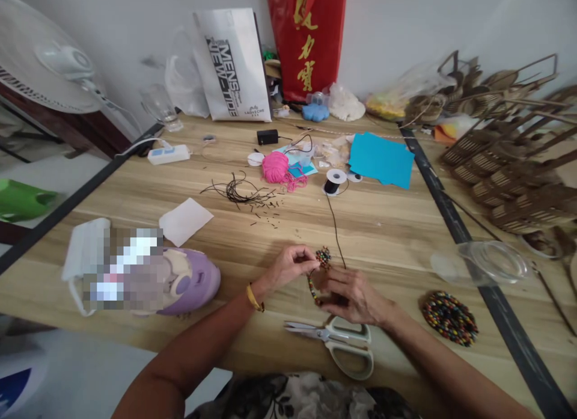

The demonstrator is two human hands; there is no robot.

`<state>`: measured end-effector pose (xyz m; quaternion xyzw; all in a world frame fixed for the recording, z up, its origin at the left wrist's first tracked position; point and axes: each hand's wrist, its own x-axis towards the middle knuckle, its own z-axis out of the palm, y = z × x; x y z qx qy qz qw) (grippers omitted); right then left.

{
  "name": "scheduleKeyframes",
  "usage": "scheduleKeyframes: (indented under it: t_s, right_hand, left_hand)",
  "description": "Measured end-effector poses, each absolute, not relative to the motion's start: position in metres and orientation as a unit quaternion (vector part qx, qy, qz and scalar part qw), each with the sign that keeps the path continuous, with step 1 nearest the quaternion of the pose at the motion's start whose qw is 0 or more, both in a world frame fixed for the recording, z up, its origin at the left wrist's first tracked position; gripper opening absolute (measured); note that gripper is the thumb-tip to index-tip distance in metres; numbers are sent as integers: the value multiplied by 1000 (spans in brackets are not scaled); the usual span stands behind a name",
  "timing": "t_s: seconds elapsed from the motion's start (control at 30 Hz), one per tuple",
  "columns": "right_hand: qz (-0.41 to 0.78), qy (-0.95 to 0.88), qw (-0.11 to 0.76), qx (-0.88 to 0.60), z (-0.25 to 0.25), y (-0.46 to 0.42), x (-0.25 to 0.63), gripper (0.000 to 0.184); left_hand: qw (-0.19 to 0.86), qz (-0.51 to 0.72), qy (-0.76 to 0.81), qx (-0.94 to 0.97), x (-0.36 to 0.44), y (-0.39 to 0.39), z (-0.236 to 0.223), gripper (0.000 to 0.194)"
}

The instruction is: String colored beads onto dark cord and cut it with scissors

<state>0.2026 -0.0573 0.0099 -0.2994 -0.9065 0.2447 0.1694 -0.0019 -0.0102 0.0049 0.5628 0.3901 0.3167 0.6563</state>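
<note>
Between my two hands is a string of small multicoloured beads (314, 291), with a bunched cluster of beads at its upper end. My left hand (295, 266) pinches it beside the cluster, thumb against forefinger. My right hand (354, 294) closes on the lower part of the strand, its fingertips partly hidden. A black cord (334, 223) runs from a white spool (335, 181) down to my right hand. Just below the hands lie scissors (331, 338) with cream handles. Farther right, a coiled pile of beads (449, 318) rests on the table.
Cut black cord pieces (238, 193) lie mid-table near pink yarn (274, 166). Blue sheets (383, 160) are at the back right. A purple device (193, 281) stands left, near white paper (186, 220). Woven baskets (500, 172) crowd the right edge; bags (234, 64) line the wall.
</note>
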Motion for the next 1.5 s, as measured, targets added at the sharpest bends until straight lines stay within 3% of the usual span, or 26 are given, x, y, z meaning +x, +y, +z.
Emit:
scheduleKeyframes:
  t_s: [0.23,0.67,0.8,1.07,1.5]
  right_hand:
    - [227,-922,130,-285,18,-59,200,11]
    - [296,-891,102,-329,36,-47,223,9]
    - [327,-868,143,-346,35,-47,221,2]
    - [374,-753,299,-451,3,-54,195,16]
    - [451,-685,328,-470,-5,-57,186,27]
  left_hand:
    - [651,320,393,565,-1,-9,4,20]
    - [618,304,385,614,-3,-9,-2,20]
    - [612,293,378,630,-4,-9,-5,19]
    - [595,301,388,637,-3,-10,5,16]
    - [624,304,353,628,0,-11,6,16]
